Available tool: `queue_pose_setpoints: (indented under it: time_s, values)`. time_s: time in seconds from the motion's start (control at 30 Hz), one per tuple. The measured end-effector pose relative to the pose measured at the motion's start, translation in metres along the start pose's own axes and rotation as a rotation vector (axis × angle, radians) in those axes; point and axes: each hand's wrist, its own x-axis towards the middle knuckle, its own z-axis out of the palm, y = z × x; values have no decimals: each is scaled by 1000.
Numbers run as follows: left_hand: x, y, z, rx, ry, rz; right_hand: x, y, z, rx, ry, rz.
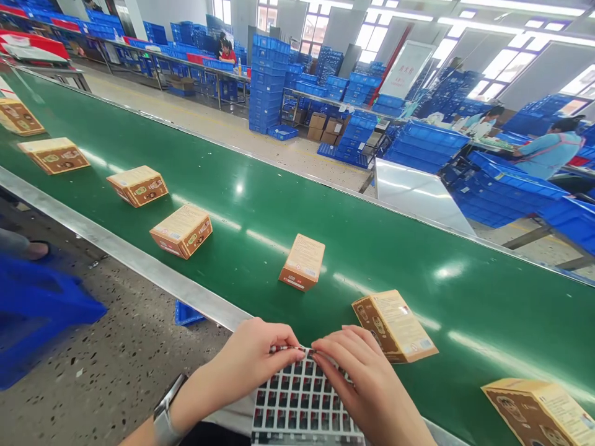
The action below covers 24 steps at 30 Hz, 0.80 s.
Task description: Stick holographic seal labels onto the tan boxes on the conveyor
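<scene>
A white gridded tray [300,402], its many small square cells showing dark and reddish contents, lies low in front of me at the near edge of the green belt. My left hand [258,362] is closed at the tray's far left edge, thumb and fingers pinched together, with a grey-banded watch [168,406] on its wrist. From the other side my right hand [367,378] reaches over the tray, its fingertips together on the far rim, close to my left thumb. Fingers hide any small piece between them. Just beyond my right hand sits a brown-and-cream carton [411,322].
On the green conveyor belt [242,204] stand several similar cartons, including one box [304,257] ahead and one [542,412] at right. A metal rail [139,266] borders the belt. Blue crates [268,83] are stacked beyond; a blue crate [41,310] is at left. Several people work farther off.
</scene>
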Motion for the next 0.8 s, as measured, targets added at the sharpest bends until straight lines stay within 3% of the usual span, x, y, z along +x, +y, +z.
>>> queue_pose_setpoints:
  time_s: [0.13, 0.23, 0.33, 0.43, 0.53, 0.63, 0.8]
  values:
    - [2, -1, 2, -72, 32, -20, 1, -7, 4, -66, 151, -34]
    - [3, -2, 1, -111, 49, -48, 2, -8, -1, 55, 163, -10]
    - [3, -3, -2, -87, 38, -61, 10, 8, -8, 249, 144, 227]
    - [0, -5, -2, 2, -35, 9, 32, 43, -4, 377, 283, 582]
    - [-5, -8, 3, 58, -109, 172, 59, 80, 9, 525, 389, 685]
    - [-9, -11, 6, 40, -119, 344, 74, 97, 20, 602, 293, 702]
    - [-5, -14, 2, 241, 4, 515, 63, 78, 18, 660, 56, 548]
